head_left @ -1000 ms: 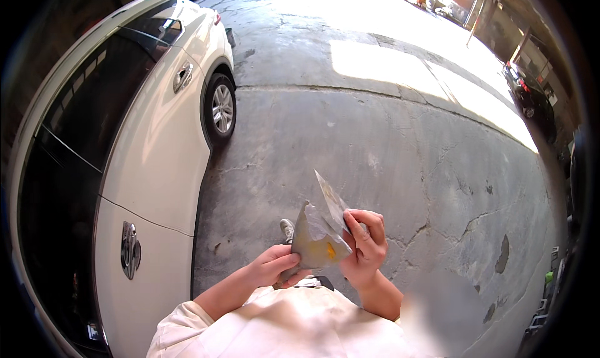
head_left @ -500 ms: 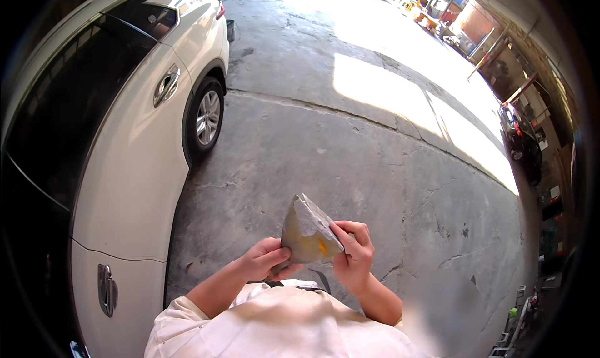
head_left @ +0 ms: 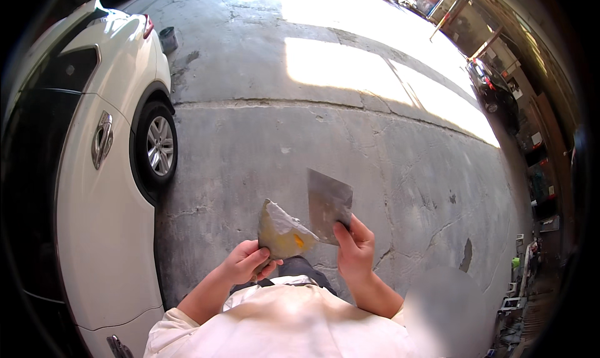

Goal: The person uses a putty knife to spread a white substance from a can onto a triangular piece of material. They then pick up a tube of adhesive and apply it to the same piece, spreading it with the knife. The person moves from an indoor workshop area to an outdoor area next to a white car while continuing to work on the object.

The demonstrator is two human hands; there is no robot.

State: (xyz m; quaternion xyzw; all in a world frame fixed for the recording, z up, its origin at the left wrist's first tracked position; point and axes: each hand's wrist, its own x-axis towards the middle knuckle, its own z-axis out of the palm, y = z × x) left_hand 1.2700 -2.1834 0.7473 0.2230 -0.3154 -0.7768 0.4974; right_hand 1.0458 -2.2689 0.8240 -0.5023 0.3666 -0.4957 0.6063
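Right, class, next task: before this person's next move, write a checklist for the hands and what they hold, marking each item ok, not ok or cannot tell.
1. Left hand grips the coated plate: ok, held at its lower left.
2. Right hand grips the flat grey sheet: ok, held near its lower right corner.
3. Yellow patch blended into the grey paste: not ok, it shows as a distinct spot.
4. Sheet apart from plate: cannot tell, their lower corners meet or nearly meet in this view.
5. Sheet's far face: cannot tell, it is turned away.
6. Hands apart from the white car: ok, grey floor shows between.
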